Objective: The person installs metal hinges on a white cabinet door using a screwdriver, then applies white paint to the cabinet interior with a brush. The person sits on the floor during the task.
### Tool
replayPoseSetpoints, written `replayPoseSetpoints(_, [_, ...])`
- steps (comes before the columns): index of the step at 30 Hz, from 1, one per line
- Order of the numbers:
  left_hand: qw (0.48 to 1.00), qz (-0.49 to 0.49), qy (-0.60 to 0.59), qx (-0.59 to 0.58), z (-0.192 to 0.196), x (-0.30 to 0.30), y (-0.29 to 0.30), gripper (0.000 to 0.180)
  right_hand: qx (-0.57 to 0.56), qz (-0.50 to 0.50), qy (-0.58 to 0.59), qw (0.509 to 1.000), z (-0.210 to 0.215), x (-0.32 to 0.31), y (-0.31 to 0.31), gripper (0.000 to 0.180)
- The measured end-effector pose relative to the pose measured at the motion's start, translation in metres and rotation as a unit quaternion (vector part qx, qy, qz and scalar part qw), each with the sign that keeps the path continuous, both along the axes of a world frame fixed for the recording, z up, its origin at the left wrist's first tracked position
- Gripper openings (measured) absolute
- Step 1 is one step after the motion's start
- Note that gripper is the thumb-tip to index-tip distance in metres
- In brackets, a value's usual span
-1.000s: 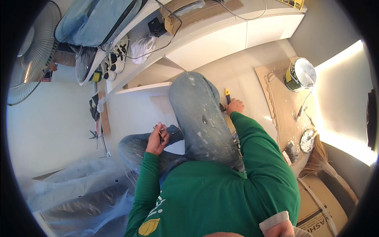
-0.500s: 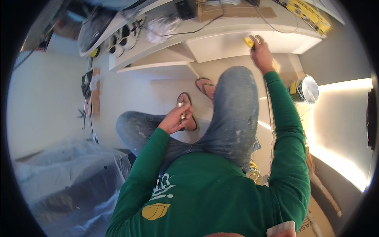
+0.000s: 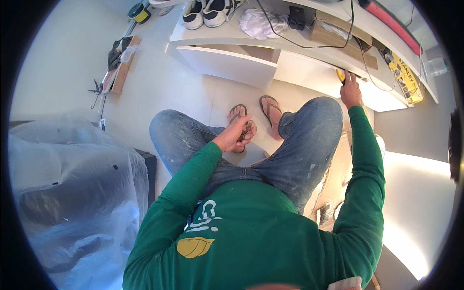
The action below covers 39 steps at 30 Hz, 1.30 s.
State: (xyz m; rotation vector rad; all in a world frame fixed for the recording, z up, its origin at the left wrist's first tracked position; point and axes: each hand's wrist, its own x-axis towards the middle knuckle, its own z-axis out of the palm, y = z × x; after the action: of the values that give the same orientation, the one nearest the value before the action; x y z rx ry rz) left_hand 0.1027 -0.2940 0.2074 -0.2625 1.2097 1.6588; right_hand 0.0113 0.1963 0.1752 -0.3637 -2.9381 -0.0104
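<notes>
At the front edge of the white shelf unit [image 3: 309, 63], upper right of the head view, the right hand [image 3: 351, 92] is stretched out on a straight green-sleeved arm, its grip closed around a small yellow tool [image 3: 340, 75]. Tool is mostly hidden by the fingers; only a short rounded yellow end with a dark bit shows above the knuckles, touching or just at the shelf's front edge, can't tell which. Exact kind of tool not readable. The left hand [image 3: 235, 137] sits low in the middle, over the left knee, fingers curled together in a loose pinch; something small and dark may be in it, but it overlaps a sandal behind, so cannot tell if it holds anything. Person wears paint-spotted blue jeans [image 3: 295, 154] and a green sweatshirt, and both feet in brown sandals [image 3: 256, 113] rest on the pale floor just below the shelf. An open white drawer [image 3: 227, 63] sticks out of the unit to the left of the right hand, well apart from it. On top of the unit: a pair of black-and-white sneakers [image 3: 208, 12], a crumpled white cloth [image 3: 263, 24], a black cable [image 3: 309, 46] running across, a flat cardboard piece [image 3: 338, 36], and a long yellow box [image 3: 403, 75] far right. Clear plastic sheeting [image 3: 72, 193] covers a dark bulky thing at the left. A wooden board with clutter [image 3: 121, 63] lies on the floor, upper left.
</notes>
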Motion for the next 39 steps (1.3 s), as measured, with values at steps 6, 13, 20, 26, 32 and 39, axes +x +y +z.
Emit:
replayPoseSetpoints(6, [0.994, 0.007, 0.086, 0.059, 0.029, -0.006, 0.013, 0.052, 0.01, 0.016, -0.093, 0.995, 0.012, 0.036, -0.007, 0.055])
replayPoseSetpoints(13, [0.961, -0.077, 0.244, 0.109, 0.112, -0.072, 0.025, 0.047, -0.046, 0.095, -0.267, 0.958, 0.063, 0.037, -0.008, 0.039])
replayPoseSetpoints(20, [0.969, -0.017, 0.242, 0.039, 0.124, -0.114, -0.013, 0.047, -0.197, -0.054, -0.538, 0.818, 0.125, 0.015, -0.057, 0.047])
replayPoseSetpoints(26, [0.956, 0.014, 0.281, 0.082, 0.109, -0.113, -0.002, 0.041, -0.119, 0.028, -0.592, 0.797, 0.117, 0.018, -0.14, 0.03])
replayPoseSetpoints(32, [0.962, 0.014, 0.271, 0.027, 0.11, -0.108, 0.013, 0.047, -0.186, 0.107, -0.448, 0.868, 0.101, 0.064, -0.179, 0.029])
replayPoseSetpoints(39, [0.94, -0.042, 0.324, -0.103, 0.086, -0.101, 0.026, 0.047, -0.231, 0.142, 0.023, 0.962, 0.118, 0.104, -0.112, 0.027])
